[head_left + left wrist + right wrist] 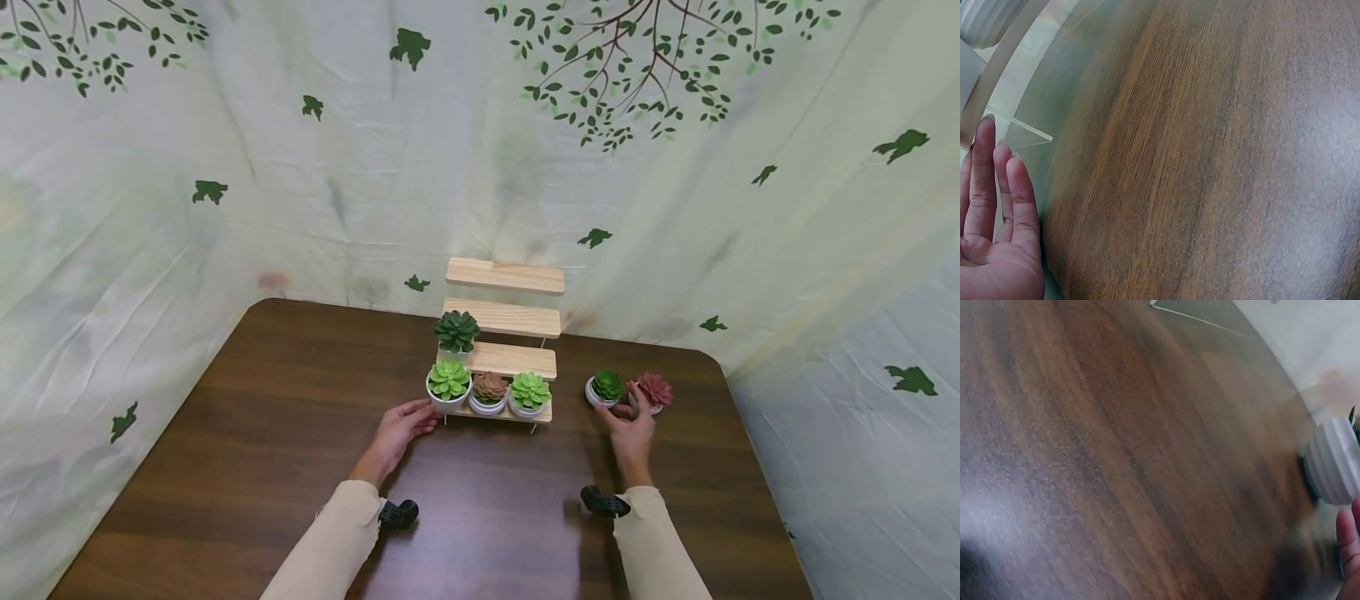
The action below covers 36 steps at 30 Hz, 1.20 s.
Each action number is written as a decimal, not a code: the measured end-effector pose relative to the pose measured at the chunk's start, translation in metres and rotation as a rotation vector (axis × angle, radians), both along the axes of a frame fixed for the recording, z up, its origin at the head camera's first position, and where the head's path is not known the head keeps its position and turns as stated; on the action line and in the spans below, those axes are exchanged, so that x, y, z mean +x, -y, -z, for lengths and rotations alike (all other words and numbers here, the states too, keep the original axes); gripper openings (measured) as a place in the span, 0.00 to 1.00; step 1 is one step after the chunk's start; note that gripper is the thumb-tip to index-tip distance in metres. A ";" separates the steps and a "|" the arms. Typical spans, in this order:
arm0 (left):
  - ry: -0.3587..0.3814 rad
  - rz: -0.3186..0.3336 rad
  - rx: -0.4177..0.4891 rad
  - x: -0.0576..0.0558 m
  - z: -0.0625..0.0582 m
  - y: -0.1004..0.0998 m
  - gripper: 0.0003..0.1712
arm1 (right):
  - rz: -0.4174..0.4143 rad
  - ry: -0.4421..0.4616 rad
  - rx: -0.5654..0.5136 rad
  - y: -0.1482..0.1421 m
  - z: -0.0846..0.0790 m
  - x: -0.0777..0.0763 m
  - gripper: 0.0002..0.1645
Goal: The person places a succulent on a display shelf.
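Observation:
A small tiered wooden stand (510,360) holds potted artificial succulents. My left hand (402,429) is at the stand's lower left corner, its fingertips right at the white pot of a light green succulent (448,382). In the left wrist view, the fingers (984,181) look fairly straight beside the stand's edge. To the right of the stand, my right hand (632,431) reaches to a dark green succulent (607,385) and a red succulent (656,389). Its thumb is at the green one's pot, and the other fingers overlap the red one's pot. A ribbed white pot (1334,461) shows above the right fingertips.
A brown succulent (491,388) and another light green succulent (530,390) stand on the lowest tier. A dark green rosette succulent (457,332) is on the tier above, at left. The brown wooden table (300,433) meets a leaf-printed curtain (360,167) behind.

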<state>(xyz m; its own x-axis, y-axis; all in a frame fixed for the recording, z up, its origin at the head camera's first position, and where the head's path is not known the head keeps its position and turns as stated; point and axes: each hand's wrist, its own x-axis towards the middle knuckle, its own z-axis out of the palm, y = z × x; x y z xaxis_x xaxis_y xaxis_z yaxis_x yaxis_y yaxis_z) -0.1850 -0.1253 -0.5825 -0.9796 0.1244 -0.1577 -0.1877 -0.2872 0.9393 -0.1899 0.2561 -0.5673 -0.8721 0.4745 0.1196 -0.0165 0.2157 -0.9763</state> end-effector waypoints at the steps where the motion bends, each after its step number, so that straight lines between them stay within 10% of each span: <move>1: -0.009 0.001 0.009 0.000 0.000 0.000 0.31 | -0.005 -0.002 -0.005 0.000 0.001 0.000 0.45; 12: 0.152 -0.055 -0.100 -0.001 -0.016 -0.005 0.23 | 0.028 0.094 0.012 0.010 0.012 -0.008 0.48; 36: 0.149 -0.053 -0.082 0.000 -0.013 -0.006 0.22 | 0.028 0.168 -0.047 0.023 0.014 -0.025 0.40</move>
